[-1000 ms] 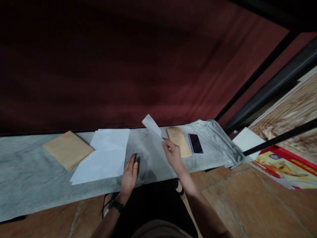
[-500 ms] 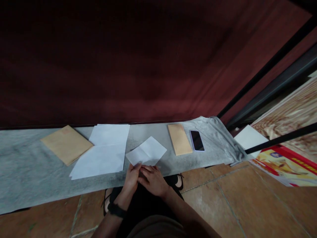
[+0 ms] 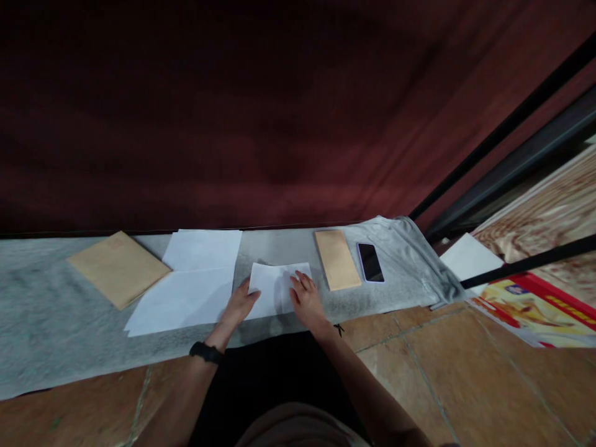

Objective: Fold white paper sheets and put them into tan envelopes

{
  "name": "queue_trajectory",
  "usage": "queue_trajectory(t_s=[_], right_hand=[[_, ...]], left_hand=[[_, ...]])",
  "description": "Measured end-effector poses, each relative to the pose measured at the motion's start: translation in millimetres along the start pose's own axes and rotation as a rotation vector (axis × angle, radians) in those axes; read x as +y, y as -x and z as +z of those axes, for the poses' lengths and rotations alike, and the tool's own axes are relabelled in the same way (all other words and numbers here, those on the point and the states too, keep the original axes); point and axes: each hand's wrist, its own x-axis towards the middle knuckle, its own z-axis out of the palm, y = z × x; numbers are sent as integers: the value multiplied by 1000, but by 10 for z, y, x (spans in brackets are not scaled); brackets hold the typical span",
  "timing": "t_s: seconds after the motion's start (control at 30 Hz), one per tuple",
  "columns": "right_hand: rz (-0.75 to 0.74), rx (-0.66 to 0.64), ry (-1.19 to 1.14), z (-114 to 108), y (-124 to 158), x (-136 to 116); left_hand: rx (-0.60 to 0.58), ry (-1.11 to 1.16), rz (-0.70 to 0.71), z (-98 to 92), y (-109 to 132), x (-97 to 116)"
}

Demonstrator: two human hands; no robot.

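A folded white sheet of paper [image 3: 274,290] lies on the grey cloth in front of me, with a crease running down it. My left hand [image 3: 240,302], a dark band on its wrist, rests at the sheet's left edge, thumb apart from the fingers. On the right part of the paper lies my right hand [image 3: 307,302], fingers somewhat bent and apart. Left of the hands is a stack of larger white sheets [image 3: 200,285] with a fold line across it. A brown envelope [image 3: 120,270] partly overlaps that stack. To the right lies a smaller brown envelope [image 3: 338,261].
A phone [image 3: 370,262] lies dark-screened beside the smaller envelope. The narrow bench [image 3: 41,310] is covered in grey cloth, against a dark red surface. Black bars [image 3: 535,261] and a red-yellow printed box [image 3: 540,307] stand at the right, above floor tiles.
My hands were together at the paper's near edge; now they are apart, at its left edge and right part. The paper has turned straighter and lies nearer the bench's front edge.
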Motion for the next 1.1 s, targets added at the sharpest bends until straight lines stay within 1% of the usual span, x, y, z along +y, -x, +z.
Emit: queue_trajectory(t_s=[0.1, 0.17, 0.23, 0.3, 0.33, 0.37, 0.43, 0.47, 0.53, 0.63, 0.8, 0.93, 1.1], right_hand=[[-14, -41, 77, 160, -66, -35], [-11, -58, 126, 255, -82, -54], [2, -73, 167, 327, -75, -71], [17, -84, 193, 368, -58, -85], [21, -93, 202, 377, -52, -91], [16, -105, 209, 380, -50, -95], [-17, -142, 222, 374, -61, -97], [-38, -160, 226, 368, -74, -94], [-66, -180, 225, 360, -107, -78], [-44, -161, 210, 360, -153, -27], [41, -68, 210, 362, -149, 107], [40, 14, 206, 333, -80, 215], [34, 43, 211, 254, 17, 319]], left_hand=[[78, -142, 40, 42, -1, 8], [180, -222, 66, 67, 67, 28], [302, -329, 145, 115, 170, 65], [370, -439, 265, 212, 277, 112], [368, -495, 329, 282, 320, 132], [337, -543, 393, 361, 351, 148], [214, -616, 488, 530, 373, 158], [162, -646, 505, 607, 364, 152], [113, -697, 494, 717, 319, 123], [142, -738, 451, 757, 239, 69], [203, -744, 424, 684, 217, 13], [265, -735, 373, 646, 266, -32], [313, -713, 327, 571, 369, -71]])
